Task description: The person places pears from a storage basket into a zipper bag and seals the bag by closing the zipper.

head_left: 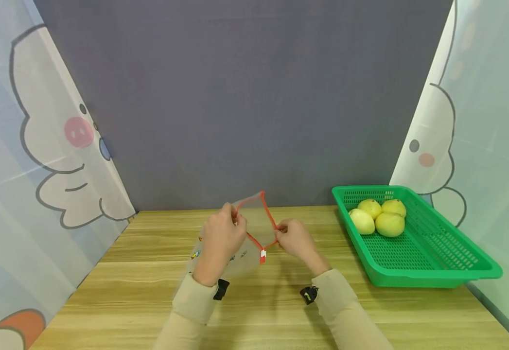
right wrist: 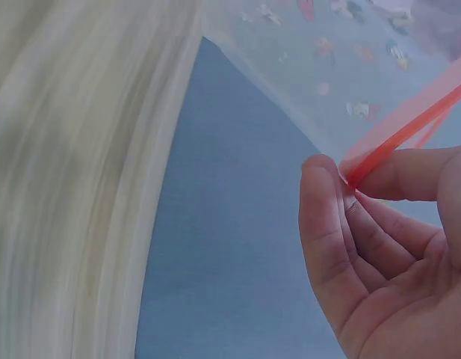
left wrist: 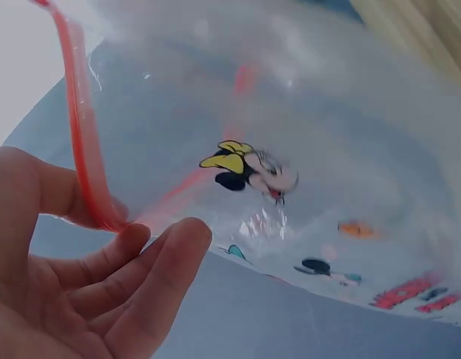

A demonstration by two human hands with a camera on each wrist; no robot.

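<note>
A clear zip bag [head_left: 250, 255] with a red-edged mouth and small cartoon prints is held above the table, its mouth spread apart. My left hand [head_left: 224, 233] pinches one side of the red rim; in the left wrist view the thumb and fingers [left wrist: 178, 247] meet at the rim beside a printed cartoon face. Opposite it, my right hand [head_left: 295, 239] pinches the other side of the rim, and the right wrist view shows the red strip [right wrist: 394, 142] between thumb and fingertips. A white and red slider [head_left: 263, 255] hangs at the near corner of the mouth. No contents show in the bag.
At the right stands a green plastic basket [head_left: 433, 274] with several yellow-green mangoes [head_left: 390, 224] in its back left part. A dark grey backdrop [head_left: 254, 107] rises behind the wooden table [head_left: 140, 277]. Patterned curtains [head_left: 75, 146] hang at both sides.
</note>
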